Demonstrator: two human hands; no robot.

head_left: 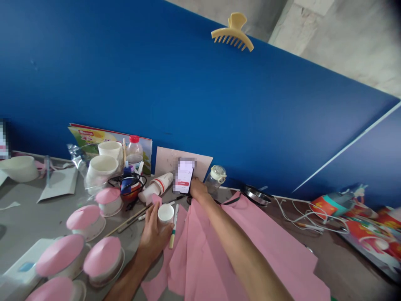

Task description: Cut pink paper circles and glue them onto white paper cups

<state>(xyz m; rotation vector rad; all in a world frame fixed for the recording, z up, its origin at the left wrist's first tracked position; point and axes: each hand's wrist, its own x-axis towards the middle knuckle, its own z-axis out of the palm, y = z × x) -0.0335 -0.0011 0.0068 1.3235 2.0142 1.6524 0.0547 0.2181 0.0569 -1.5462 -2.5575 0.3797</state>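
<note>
My left hand [153, 234] is wrapped around a small white paper cup [166, 213], fingers on its left side and thumb in front. The cup stands upright with its rim facing up. Further back, my right hand [198, 189] is closed at the right edge of a phone [184, 176] with a lit screen; its fingertips are partly hidden. The phone leans upright against a pale pink card [164, 159]. A white marker with a green band [174, 228] lies right of the cup. Large pink paper sheets [250, 238] spread beneath my right forearm.
Several white cups with pink paper cone tops [103, 255] stand at the left. Behind them are stacked paper bowls [102, 167], a red-capped bottle [134, 152] and tipped paper cups [159, 186]. A glass jar [216, 179], a tape roll [257, 195] and white cables [294, 217] lie rightward. A blue partition [188, 96] rises behind.
</note>
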